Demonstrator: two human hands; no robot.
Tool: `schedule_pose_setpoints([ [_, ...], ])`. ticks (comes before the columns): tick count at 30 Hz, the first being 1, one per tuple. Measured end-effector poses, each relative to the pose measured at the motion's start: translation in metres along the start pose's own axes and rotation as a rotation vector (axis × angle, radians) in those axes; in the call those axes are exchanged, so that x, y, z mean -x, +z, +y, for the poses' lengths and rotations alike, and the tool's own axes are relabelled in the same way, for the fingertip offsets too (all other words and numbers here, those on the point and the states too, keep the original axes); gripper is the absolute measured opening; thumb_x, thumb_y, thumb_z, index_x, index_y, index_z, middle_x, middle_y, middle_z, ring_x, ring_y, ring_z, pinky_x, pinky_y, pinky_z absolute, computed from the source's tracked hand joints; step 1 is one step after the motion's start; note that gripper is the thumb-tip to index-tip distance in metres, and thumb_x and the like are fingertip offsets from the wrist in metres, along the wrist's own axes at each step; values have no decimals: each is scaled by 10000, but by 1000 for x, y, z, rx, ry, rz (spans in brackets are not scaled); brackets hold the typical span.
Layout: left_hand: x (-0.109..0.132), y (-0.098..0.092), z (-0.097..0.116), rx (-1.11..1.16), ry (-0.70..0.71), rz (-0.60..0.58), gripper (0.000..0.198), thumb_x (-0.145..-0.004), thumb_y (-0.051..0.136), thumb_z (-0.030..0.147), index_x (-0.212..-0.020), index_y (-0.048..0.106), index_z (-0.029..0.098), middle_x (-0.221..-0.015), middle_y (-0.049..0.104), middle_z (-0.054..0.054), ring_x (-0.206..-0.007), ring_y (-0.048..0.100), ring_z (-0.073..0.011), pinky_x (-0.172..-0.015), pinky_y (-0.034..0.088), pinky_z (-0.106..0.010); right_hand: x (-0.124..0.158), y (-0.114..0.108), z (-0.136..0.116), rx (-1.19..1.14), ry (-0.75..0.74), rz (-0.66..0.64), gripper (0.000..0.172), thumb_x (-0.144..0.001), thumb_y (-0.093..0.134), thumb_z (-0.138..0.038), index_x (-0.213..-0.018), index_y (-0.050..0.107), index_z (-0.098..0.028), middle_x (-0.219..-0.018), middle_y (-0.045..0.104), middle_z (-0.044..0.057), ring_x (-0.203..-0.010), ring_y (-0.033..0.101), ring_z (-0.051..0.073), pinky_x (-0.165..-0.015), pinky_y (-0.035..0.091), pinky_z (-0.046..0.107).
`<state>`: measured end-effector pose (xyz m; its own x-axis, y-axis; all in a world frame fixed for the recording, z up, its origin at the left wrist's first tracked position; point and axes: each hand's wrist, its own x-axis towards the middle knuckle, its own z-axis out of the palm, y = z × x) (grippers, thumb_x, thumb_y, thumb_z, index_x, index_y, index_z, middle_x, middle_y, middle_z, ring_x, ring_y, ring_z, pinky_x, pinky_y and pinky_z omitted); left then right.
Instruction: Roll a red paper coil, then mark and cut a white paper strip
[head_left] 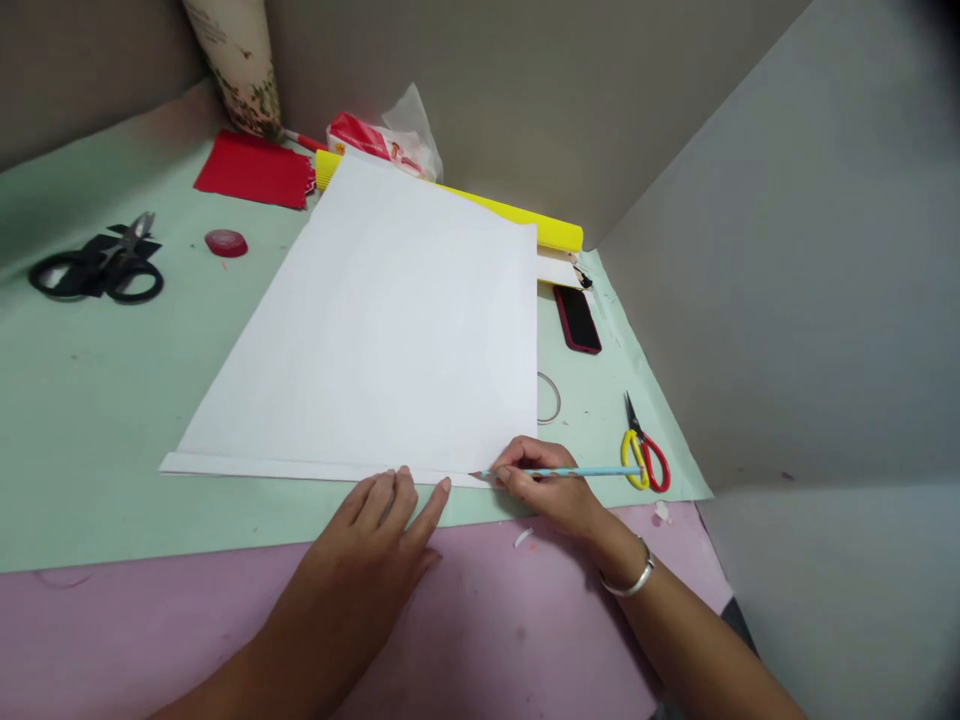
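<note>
A large white sheet of paper point(405, 320) lies on the green table covering, with a narrow folded strip point(277, 467) along its near edge. My left hand point(382, 530) rests with its fingers stretched out, the fingertips on that strip. In my right hand point(551, 485) is a light blue pencil point(592, 471), held in a writing grip. Its tip points left and meets the strip near the sheet's right corner, just to the right of my left forefinger. A bangle circles my right wrist.
Black-handled scissors point(112, 265), a red tape roll point(226, 243) and red fabric point(255, 170) lie left. Behind the sheet are a yellow roll point(555, 232) and a tissue pack point(360, 138). Rightward are a phone point(577, 320), a ring point(551, 398) and small scissors point(643, 450), beside the wall.
</note>
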<state>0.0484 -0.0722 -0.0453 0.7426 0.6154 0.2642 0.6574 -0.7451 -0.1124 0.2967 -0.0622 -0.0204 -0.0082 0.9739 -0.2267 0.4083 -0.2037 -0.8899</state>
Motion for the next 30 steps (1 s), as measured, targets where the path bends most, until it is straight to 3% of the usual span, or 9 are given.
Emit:
schedule_pose_setpoints([
  [30, -1, 1, -1, 11, 4, -1, 480, -924, 652, 330, -1378, 659, 175, -1208, 720, -242, -1041, 642, -375, -924, 462, -483, 7, -17, 16, 20, -7, 41, 128, -788, 637, -295, -739, 684, -186, -657, 622, 3, -602, 484, 131, -562, 361, 274],
])
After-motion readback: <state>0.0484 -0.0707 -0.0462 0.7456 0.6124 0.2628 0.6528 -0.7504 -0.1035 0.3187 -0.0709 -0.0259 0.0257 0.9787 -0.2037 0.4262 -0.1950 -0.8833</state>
